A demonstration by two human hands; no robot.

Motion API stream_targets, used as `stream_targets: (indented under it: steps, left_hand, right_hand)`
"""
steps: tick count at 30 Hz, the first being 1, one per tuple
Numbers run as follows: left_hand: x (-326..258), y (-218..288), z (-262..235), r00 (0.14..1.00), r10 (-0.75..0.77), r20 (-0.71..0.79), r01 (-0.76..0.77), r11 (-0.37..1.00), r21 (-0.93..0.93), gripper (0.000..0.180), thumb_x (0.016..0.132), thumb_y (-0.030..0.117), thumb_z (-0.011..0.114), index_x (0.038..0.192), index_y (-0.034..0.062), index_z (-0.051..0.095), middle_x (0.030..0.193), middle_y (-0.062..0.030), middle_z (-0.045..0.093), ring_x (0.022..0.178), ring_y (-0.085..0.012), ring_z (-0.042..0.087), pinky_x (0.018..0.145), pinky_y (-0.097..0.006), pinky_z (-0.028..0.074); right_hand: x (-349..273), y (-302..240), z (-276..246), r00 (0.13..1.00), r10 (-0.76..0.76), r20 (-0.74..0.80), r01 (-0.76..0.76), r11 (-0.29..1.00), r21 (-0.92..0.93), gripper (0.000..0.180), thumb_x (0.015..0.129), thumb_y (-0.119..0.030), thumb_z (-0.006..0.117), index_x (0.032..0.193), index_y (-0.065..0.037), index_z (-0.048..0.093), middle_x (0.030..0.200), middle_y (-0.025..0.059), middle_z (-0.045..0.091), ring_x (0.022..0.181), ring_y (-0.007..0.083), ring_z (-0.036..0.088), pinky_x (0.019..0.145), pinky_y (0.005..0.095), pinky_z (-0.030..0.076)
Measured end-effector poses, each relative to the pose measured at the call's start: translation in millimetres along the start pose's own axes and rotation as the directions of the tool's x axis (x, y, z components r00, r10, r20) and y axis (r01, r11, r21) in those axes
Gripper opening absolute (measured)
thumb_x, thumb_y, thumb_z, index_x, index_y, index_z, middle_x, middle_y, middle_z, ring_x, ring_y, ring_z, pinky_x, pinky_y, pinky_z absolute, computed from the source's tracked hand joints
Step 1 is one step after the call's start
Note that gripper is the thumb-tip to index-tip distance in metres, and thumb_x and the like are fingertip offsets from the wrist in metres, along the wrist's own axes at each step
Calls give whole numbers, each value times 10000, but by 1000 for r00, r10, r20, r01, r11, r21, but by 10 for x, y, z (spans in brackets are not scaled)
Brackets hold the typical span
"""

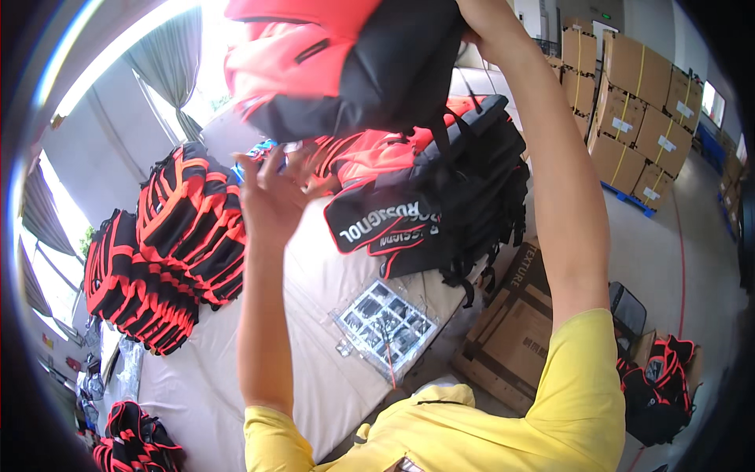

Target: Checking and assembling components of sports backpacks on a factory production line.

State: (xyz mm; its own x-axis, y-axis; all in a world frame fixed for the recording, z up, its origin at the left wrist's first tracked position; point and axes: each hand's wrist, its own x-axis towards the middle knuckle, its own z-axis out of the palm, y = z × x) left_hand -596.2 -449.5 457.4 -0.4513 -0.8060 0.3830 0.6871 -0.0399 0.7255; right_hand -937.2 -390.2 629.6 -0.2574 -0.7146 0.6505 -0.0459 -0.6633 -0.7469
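Note:
High at the top of the head view, my right hand [489, 30] is closed on the edge of a red and black backpack [370, 71], lifting it above the table. Part of that hand is hidden behind the bag. Below the bag's near side, my left hand [275, 189] holds nothing, its fingers spread and slightly blurred. Just beyond it lies a pile of black and red backpacks [464, 181], with straps hanging over the table's edge and white lettering on the flaps.
More black and red backpacks [189, 220] stand stacked at the table's left. A clear compartment tray [385, 322] of small parts lies on the cream-covered table [228, 370]. Cardboard boxes [507, 330] sit by the table's right side. Strapped cartons [637, 110] rise on a blue pallet at far right.

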Motion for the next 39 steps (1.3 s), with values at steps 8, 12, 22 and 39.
stream_targets:
  steps: [8, 12, 22, 39]
  left_hand:
    - [-1297, -1951, -851, 899, -332, -285, 425, 817, 389, 662, 1128, 533, 447, 1519, -1, 470, 1306, -152, 680, 1124, -276, 721, 913, -386, 578]
    - [-2667, -1983, -1454, 710, -401, -578, 598, 777, 196, 690, 1109, 579, 452, 1491, 6, 504, 1316, -181, 693, 1156, -291, 720, 910, -398, 587]
    - [-6996, -2053, -1247, -399, 40, -916, 358, 926, -116, 573, 1057, 618, 532, 1260, 89, 617, 1035, -81, 719, 820, -182, 720, 636, -332, 563]
    - [-10044, -2435, -273, -984, -67, -166, 21, 878, -478, 595, 1059, 541, 547, 1098, -9, 773, 1116, -268, 758, 1079, -440, 729, 938, -535, 567]
  right_hand:
    - [-730, 3195, -1614, 695, 577, -429, -670, 737, -95, 600, 875, -530, 763, 1285, -119, 614, 1192, 84, 672, 1067, 274, 625, 732, 476, 538]
    - [-1135, 3868, -2261, 562, 692, -454, -770, 637, 18, 427, 848, -487, 817, 1073, -142, 703, 1036, 32, 685, 865, 211, 640, 625, 385, 516]
    - [-878, 3651, -2076, 734, 671, -109, -665, 742, 90, 293, 1043, -355, 663, 1094, -67, 680, 929, 67, 694, 845, 245, 681, 770, 375, 575]
    - [-3865, 4425, 863, 378, 786, 489, -737, 575, -354, 362, 1032, -373, 681, 845, -123, 499, 750, 37, 563, 650, 218, 553, 581, 381, 468]
